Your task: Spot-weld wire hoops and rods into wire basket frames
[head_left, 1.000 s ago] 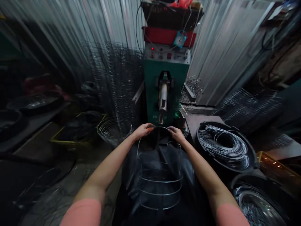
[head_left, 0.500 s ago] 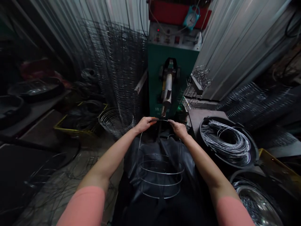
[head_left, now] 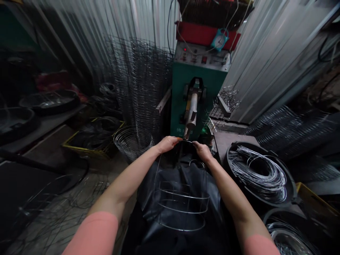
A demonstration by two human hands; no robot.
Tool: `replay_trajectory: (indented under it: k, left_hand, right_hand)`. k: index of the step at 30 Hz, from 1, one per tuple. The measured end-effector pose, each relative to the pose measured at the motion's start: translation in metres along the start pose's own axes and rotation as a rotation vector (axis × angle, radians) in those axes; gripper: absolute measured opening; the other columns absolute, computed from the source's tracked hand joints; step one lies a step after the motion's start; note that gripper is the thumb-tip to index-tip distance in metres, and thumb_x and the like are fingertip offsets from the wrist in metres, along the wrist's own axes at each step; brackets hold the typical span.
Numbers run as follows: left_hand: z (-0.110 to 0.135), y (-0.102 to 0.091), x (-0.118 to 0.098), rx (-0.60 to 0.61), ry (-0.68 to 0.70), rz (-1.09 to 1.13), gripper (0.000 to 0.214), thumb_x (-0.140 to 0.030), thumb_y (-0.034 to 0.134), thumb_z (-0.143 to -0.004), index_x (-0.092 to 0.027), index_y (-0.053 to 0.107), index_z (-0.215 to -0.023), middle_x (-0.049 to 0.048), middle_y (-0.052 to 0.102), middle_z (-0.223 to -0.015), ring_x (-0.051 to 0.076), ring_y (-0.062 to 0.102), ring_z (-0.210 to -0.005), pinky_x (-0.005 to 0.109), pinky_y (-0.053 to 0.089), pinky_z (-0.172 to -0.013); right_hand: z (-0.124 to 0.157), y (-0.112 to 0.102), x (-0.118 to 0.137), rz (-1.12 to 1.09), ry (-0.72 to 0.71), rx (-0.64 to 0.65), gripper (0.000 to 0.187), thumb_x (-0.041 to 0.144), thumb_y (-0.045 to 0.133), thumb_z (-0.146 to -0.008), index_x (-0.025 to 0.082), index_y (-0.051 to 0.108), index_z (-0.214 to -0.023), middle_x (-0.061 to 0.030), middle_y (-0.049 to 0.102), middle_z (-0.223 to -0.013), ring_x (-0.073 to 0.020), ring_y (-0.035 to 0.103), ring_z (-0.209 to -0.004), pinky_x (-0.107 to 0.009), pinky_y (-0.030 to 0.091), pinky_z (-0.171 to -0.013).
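My left hand and my right hand are closed on either side of a thin curved wire, just below the welding machine's metal electrode. Something orange shows at my left fingertips; I cannot tell what it is. Below the hands, over a dark apron, hangs a wire frame of several round hoops joined by upright wires. These uprights run up towards both hands, and the curved wire appears to be its end ring. Fingers and dim light hide the exact contact with the electrode.
The green welding machine stands ahead. Left of it are tall stacked wire frames, a round wire basket and a yellow crate. To the right, a black tub contains wire pieces, with another tub nearer.
The view has tilted upwards, so the machine and tubs sit lower in the picture. Both hands have brought the wire closer under the electrode tip; their hold looks the same.
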State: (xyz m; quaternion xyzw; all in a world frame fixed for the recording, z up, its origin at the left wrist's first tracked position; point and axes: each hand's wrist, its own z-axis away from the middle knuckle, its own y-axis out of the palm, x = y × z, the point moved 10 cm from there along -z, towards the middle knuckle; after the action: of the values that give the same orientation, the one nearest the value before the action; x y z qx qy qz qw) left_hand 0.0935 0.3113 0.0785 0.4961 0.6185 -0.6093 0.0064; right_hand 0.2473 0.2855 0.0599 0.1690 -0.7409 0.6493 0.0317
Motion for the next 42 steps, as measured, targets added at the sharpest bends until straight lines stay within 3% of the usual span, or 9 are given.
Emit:
replay_trajectory:
  k: [6, 13, 26, 42]
  left_hand:
    - [-0.015, -0.001, 0.007, -0.008, -0.027, 0.104, 0.032, -0.019, 0.054, -0.074, -0.020, 0.066, -0.103, 0.0019, 0.070, -0.089, 0.017, 0.062, -0.085, 0.025, 0.045, -0.080]
    - [-0.015, 0.000, 0.005, 0.005, -0.028, 0.101, 0.031, -0.022, 0.047, -0.079, -0.017, 0.065, -0.104, 0.0037, 0.069, -0.098, 0.018, 0.061, -0.093, 0.027, 0.044, -0.084]
    - [-0.013, -0.004, 0.000, -0.018, -0.035, 0.114, 0.028, -0.019, 0.052, -0.076, -0.018, 0.066, -0.099, 0.0023, 0.069, -0.083, 0.017, 0.062, -0.081, 0.027, 0.045, -0.077]
    - [-0.015, -0.003, 0.011, -0.032, -0.088, 0.188, 0.026, -0.019, 0.052, -0.076, -0.020, 0.067, -0.096, 0.0024, 0.070, -0.094, 0.018, 0.062, -0.089, 0.026, 0.042, -0.082]
  right_hand:
    - [-0.013, -0.003, -0.009, -0.093, 0.010, -0.015, 0.029, 0.029, 0.041, -0.088, 0.026, 0.061, -0.109, -0.0047, 0.069, -0.082, -0.0190, 0.064, -0.075, -0.023, 0.042, -0.062]
    - [-0.015, -0.006, -0.006, -0.170, -0.013, -0.017, 0.026, 0.030, 0.044, -0.087, 0.025, 0.063, -0.103, -0.0041, 0.069, -0.082, -0.0191, 0.063, -0.075, -0.023, 0.043, -0.064]
    - [-0.014, -0.004, -0.009, -0.220, -0.016, -0.033, 0.027, 0.035, 0.041, -0.087, 0.022, 0.063, -0.095, -0.0019, 0.063, -0.068, -0.0141, 0.055, -0.060, -0.020, 0.037, -0.056]
    - [-0.015, 0.003, -0.015, -0.336, 0.006, -0.034, 0.026, 0.036, 0.041, -0.085, 0.022, 0.062, -0.094, -0.0047, 0.065, -0.076, -0.0192, 0.060, -0.071, -0.024, 0.040, -0.062]
